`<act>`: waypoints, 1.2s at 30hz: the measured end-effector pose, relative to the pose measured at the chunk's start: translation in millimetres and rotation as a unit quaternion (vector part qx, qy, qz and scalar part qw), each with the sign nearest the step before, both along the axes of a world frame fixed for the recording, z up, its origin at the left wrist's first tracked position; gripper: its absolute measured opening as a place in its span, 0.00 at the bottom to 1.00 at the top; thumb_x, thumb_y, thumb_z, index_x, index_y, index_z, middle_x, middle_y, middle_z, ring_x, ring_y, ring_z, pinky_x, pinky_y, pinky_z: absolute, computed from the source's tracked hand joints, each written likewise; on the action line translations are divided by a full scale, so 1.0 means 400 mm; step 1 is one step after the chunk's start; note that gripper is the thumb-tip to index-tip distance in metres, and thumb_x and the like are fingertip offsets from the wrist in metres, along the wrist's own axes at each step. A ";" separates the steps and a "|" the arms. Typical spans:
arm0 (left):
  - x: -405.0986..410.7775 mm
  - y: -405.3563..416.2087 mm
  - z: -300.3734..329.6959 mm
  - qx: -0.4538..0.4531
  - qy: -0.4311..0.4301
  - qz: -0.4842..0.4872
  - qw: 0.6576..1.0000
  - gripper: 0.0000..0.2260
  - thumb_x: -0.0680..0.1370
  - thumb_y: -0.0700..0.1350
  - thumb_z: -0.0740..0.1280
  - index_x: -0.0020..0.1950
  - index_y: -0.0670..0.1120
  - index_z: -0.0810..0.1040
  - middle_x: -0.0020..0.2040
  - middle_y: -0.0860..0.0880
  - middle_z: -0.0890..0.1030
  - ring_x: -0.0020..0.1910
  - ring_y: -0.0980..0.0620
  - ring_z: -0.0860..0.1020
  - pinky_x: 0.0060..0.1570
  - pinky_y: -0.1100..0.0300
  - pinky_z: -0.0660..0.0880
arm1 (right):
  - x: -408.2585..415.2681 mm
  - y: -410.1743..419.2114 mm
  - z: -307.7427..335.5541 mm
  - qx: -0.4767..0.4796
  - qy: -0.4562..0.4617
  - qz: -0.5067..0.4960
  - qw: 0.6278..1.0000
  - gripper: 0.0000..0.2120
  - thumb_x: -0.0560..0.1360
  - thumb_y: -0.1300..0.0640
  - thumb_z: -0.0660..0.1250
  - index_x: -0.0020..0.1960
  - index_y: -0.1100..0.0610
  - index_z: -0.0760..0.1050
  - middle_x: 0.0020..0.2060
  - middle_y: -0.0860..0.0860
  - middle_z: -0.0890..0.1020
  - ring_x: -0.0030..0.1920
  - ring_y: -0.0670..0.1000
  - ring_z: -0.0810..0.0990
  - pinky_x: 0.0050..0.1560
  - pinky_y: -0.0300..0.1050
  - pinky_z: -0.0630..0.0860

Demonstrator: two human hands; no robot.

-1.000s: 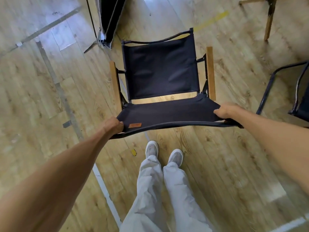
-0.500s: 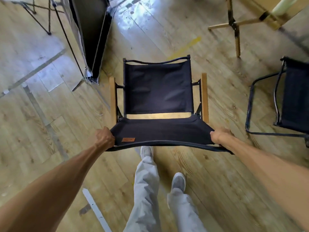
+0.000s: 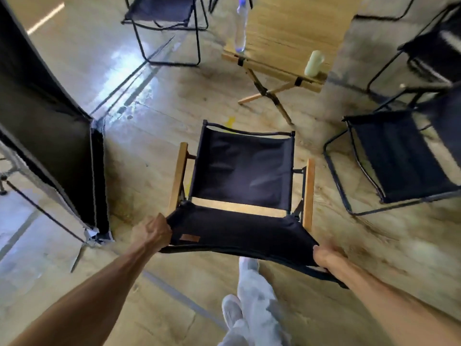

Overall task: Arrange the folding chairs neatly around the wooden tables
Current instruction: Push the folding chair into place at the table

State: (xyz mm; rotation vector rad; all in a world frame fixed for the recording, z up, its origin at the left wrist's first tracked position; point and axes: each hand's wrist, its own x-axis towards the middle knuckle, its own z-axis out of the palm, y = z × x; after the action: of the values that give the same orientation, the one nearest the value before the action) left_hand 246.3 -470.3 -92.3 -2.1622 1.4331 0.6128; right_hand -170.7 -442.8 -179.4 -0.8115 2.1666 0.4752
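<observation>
Left hand (image 3: pixel 152 233) grips front left corner of folding chair (image 3: pixel 243 176), fingers curled round seat edge. Right hand (image 3: pixel 324 257) grips front right corner, fingers wrapped under front bar. Chair spans between both hands, backrest on far side from fingers. Wooden table (image 3: pixel 287 28) beyond backrest, well apart. Second chair (image 3: pixel 396 158) beyond right hand, apart. Black panel (image 3: pixel 50 136) outside left hand.
</observation>
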 end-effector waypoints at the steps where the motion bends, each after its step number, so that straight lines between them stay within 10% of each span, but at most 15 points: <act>1: 0.004 -0.047 -0.004 -0.006 -0.007 -0.015 1.000 0.12 0.79 0.47 0.59 0.55 0.41 0.76 0.49 0.41 0.81 0.39 0.43 0.76 0.37 0.56 0.71 | 0.006 -0.021 0.007 0.001 -0.004 -0.009 1.000 0.24 0.81 0.51 0.59 0.73 0.63 0.65 0.67 0.62 0.72 0.63 0.63 0.75 0.57 0.49 0.74; 4: 0.003 -0.175 -0.012 -0.009 -0.027 -0.033 0.999 0.12 0.78 0.48 0.61 0.55 0.43 0.76 0.50 0.41 0.82 0.43 0.41 0.79 0.38 0.56 0.72 | 0.009 -0.093 0.022 0.005 -0.001 -0.020 1.000 0.21 0.80 0.49 0.58 0.66 0.60 0.74 0.60 0.59 0.79 0.55 0.60 0.80 0.44 0.45 0.73; 16: 0.053 -0.702 -0.035 -0.013 -0.042 -0.090 0.995 0.11 0.78 0.45 0.62 0.53 0.39 0.77 0.47 0.40 0.81 0.37 0.43 0.75 0.34 0.57 0.69 | 0.097 -0.505 0.094 0.000 -0.008 -0.075 0.997 0.18 0.79 0.57 0.59 0.67 0.62 0.74 0.60 0.58 0.79 0.55 0.58 0.80 0.44 0.43 0.71; 28: 0.164 -1.015 -0.124 0.006 -0.044 -0.122 0.992 0.15 0.77 0.48 0.63 0.56 0.38 0.79 0.51 0.37 0.82 0.45 0.40 0.81 0.42 0.55 0.76 | 0.229 -0.732 0.053 0.053 -0.001 -0.068 0.996 0.11 0.73 0.61 0.59 0.49 0.63 0.78 0.33 0.56 0.79 0.34 0.56 0.79 0.40 0.46 0.76; 36: 0.071 -1.022 -0.098 -0.023 0.020 -0.240 0.970 0.15 0.79 0.52 0.60 0.60 0.46 0.78 0.48 0.44 0.79 0.45 0.42 0.78 0.43 0.54 0.72 | 0.291 -0.775 0.090 -0.058 0.019 0.114 0.992 0.27 0.78 0.39 0.56 0.69 0.55 0.70 0.67 0.56 0.74 0.68 0.59 0.70 0.66 0.55 0.67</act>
State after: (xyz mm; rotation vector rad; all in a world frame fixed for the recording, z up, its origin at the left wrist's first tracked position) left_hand 274.8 -879.2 -131.4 -1.7410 1.9172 0.4449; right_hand -54.2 -752.7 -143.3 -1.1301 2.1623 0.4848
